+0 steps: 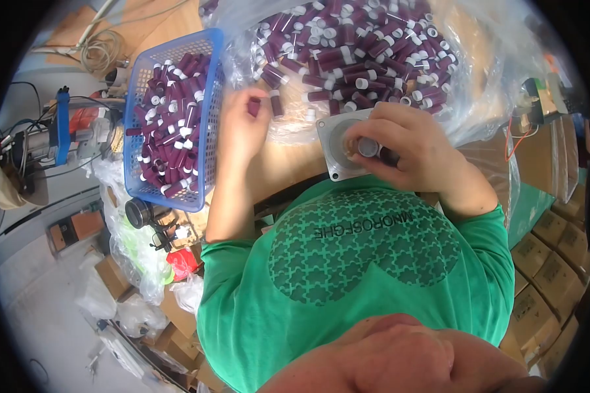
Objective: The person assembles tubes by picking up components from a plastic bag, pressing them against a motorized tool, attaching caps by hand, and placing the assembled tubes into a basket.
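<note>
My left hand (244, 121) is closed, pinching a small maroon tube (254, 107) beside the blue basket; the fingers hide part of it. My right hand (403, 141) is closed around a dark cylinder with a round grey end (367, 147). It rests over a square metal plate (330, 169) with a round recess and corner holes, at the table's near edge. The palm hides much of the cylinder. Between my hands, a maroon tube with a white cap (276, 103) and a loose white cap (311, 114) are on clear plastic.
A blue basket (214, 78) at left holds many maroon, white-capped tubes. A large pile of similar tubes (367, 56) lies on clear plastic sheeting (482, 72) at the back. Cables (101, 52) and equipment are at far left. Cardboard boxes (547, 281) stand at lower right.
</note>
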### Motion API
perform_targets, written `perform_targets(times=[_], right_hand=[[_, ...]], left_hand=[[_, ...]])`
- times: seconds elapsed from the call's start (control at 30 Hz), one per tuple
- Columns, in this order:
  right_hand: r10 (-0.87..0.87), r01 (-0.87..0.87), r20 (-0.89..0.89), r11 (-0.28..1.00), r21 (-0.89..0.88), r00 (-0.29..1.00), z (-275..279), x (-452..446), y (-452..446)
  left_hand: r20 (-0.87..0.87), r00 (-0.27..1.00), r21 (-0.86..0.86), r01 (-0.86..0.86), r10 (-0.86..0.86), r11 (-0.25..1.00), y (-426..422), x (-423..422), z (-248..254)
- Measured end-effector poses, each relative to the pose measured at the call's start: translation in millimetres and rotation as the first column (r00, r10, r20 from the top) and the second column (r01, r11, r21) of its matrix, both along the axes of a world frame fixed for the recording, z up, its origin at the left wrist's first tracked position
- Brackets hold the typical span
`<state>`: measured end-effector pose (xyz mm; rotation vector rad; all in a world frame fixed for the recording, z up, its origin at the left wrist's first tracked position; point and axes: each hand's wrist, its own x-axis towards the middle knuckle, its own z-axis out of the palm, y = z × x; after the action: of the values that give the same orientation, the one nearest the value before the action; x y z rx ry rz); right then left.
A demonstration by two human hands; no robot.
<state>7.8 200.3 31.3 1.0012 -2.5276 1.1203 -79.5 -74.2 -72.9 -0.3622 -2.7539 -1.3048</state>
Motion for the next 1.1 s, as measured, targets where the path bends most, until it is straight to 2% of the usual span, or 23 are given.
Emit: perform_targets(times=[0.03, 0.1, 0.13, 0.17, 0.23, 0.3, 0.33, 0.37, 0.43, 0.5, 0.53, 0.57, 0.67, 0.7, 0.77, 0.87, 0.97, 1.0, 1.1], right_hand=[[0.03, -0.03, 0.032, 1.0, 0.005, 0.999, 2, -3, 1], [0.078, -0.079, 0.087, 0.997, 0.001, 0.993, 1, -7, 2], [0.099, -0.099, 0.106, 0.995, -0.008, 0.989, 1, -9, 2], [0.119, -0.118, 0.122, 0.993, -0.017, 0.985, 0, -12, 2], [0.135, -0.126, 0.126, 0.989, -0.078, 0.983, -4, -13, 2], [0.138, -0.122, 0.14, 0.985, -0.121, 0.98, -7, -13, 1], [0.132, -0.113, 0.149, 0.985, -0.131, 0.98, -9, -13, 1], [0.127, -0.105, 0.157, 0.984, -0.142, 0.979, -10, -13, 1], [0.165, -0.144, 0.132, 0.977, -0.156, 0.977, -14, -16, 4], [0.153, -0.126, 0.108, 0.966, -0.227, 0.982, -17, -21, 12], [0.118, -0.085, 0.1, 0.953, -0.29, 0.988, -19, -22, 22], [0.084, -0.045, 0.096, 0.935, -0.351, 0.992, -20, -22, 32], [0.027, 0.331, 0.51, 0.731, -0.597, 0.859, -30, -5, 59], [0.006, 0.255, 0.379, 0.73, -0.634, 0.926, -37, -8, 60], [-0.046, 0.368, 0.488, 0.719, -0.589, 0.872, -41, 0, 60], [0.024, 0.409, 0.674, 0.778, -0.476, 0.738, -38, 6, 63], [0.019, 0.329, 0.606, 0.825, -0.459, 0.795, -40, 5, 49], [0.048, 0.275, 0.562, 0.836, -0.476, 0.826, -39, 3, 44], [0.302, 0.145, 0.593, 0.796, -0.588, 0.746, -18, 11, 33]], left_hand=[[-0.061, 0.994, -0.14, 0.082, -0.092, 0.987, -1, -5, -12], [-0.137, 0.947, -0.417, 0.212, -0.292, 0.884, -3, -11, -31], [-0.06, 0.949, -0.405, 0.26, -0.309, 0.877, 0, -16, -44], [-0.073, 0.938, -0.372, 0.29, -0.339, 0.882, -4, -18, -54], [-0.101, 0.906, -0.306, 0.365, -0.411, 0.879, 10, -18, -33], [0.08, 0.967, 0.021, 0.242, -0.242, 0.97, 27, -2, 0], [0.191, 0.966, 0.171, 0.141, -0.173, 0.975, 36, 9, 19], [0.174, 0.965, 0.377, 0.12, -0.198, 0.918, 43, 22, 36], [0.126, 0.965, 0.731, 0.065, -0.228, 0.679, 53, 46, 65], [-0.065, 0.914, 0.595, 0.357, -0.4, 0.72, 56, 57, 77], [-0.056, 0.878, 0.531, 0.43, -0.476, 0.73, 60, 62, 86], [-0.114, 0.855, 0.371, 0.51, -0.507, 0.776, 67, 61, 85], [-0.069, 0.892, 0.273, 0.447, -0.446, 0.852, 79, 67, 85], [-0.072, 0.887, 0.253, 0.458, -0.455, 0.852, 80, 67, 86], [-0.076, 0.878, 0.217, 0.476, -0.472, 0.852, 81, 70, 87], [-0.037, 0.883, 0.248, 0.461, -0.467, 0.852, 81, 72, 88], [-0.005, 0.898, 0.327, 0.418, -0.441, 0.847, 81, 74, 83], [-0.068, 0.847, 0.303, 0.521, -0.527, 0.798, 78, 73, 86], [-0.26, 0.659, 0.225, 0.752, -0.706, 0.619, 74, 63, 104]])
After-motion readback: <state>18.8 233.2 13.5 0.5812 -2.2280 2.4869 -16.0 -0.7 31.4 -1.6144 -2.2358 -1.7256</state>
